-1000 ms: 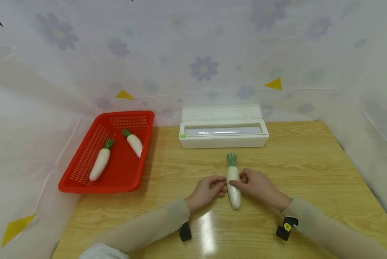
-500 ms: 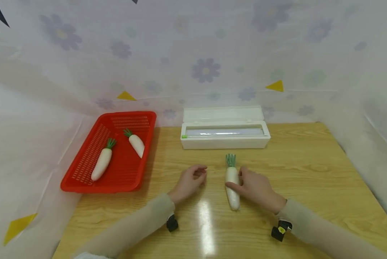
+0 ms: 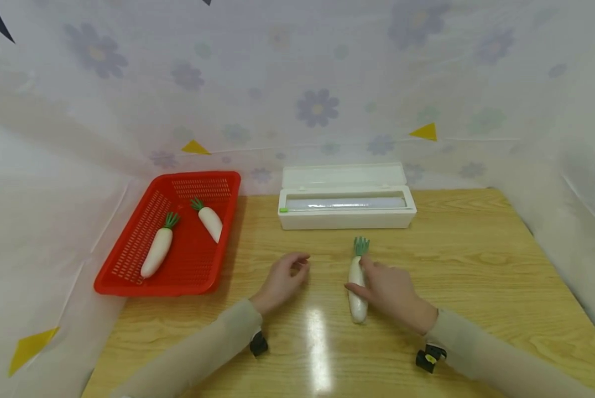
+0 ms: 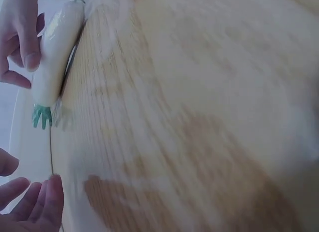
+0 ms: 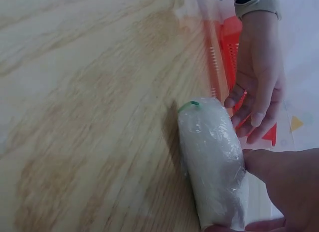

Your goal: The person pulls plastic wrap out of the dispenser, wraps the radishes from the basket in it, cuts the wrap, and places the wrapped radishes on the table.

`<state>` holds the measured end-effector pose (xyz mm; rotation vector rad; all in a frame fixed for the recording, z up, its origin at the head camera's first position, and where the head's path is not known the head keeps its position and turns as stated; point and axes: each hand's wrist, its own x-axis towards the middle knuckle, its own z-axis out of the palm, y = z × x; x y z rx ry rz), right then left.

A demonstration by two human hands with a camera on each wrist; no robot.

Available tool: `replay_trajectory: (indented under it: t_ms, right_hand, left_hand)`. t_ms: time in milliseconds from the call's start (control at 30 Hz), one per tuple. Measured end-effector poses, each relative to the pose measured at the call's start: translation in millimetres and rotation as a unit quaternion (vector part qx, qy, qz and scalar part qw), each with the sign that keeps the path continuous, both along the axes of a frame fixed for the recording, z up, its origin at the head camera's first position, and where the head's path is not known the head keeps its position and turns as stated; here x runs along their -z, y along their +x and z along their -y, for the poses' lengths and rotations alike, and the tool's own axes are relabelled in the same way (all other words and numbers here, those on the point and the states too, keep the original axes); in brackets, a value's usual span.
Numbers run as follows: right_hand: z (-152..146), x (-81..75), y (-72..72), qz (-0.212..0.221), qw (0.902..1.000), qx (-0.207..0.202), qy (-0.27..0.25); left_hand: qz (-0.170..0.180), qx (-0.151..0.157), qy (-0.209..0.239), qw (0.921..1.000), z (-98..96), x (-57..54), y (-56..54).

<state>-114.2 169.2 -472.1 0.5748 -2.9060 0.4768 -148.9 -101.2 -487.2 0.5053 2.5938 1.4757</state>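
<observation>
A white radish [image 3: 356,307] with a green top lies on the wooden table [image 3: 457,260]. Clear film, wrinkled and shiny in the right wrist view, covers the radish [image 5: 212,157]. My right hand [image 3: 394,292] holds it from the right: the thumb crosses its middle and the fingers lie near the leafy end. Part of this grip is hidden behind the hand. My left hand [image 3: 281,281] hovers to the left of the radish, apart from it, with loosely bent fingers and nothing in them. The left wrist view shows those fingers [image 4: 42,199] near the green top.
Behind the radish stands a white cling film box [image 3: 344,221], lid raised, with a film roll [image 3: 344,203] inside. A red basket [image 3: 210,276] at the left holds two more white radishes [image 3: 157,252]. Flower-patterned white sheeting [image 3: 257,83] surrounds the table.
My left hand has let go of the radish's side and drawn away to the left. The radish has turned slightly, its green top shifting right, while my right hand stays on it.
</observation>
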Motion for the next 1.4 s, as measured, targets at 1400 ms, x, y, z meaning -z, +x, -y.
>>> replay_trajectory:
  t_ms: [1400]
  right_hand:
    - [-139.0,-73.9,-14.3,0.197,0.972,0.09,-0.092]
  left_hand:
    - [-0.167,-0.026,-0.224,0.9598,34.6,-3.2,-10.4]
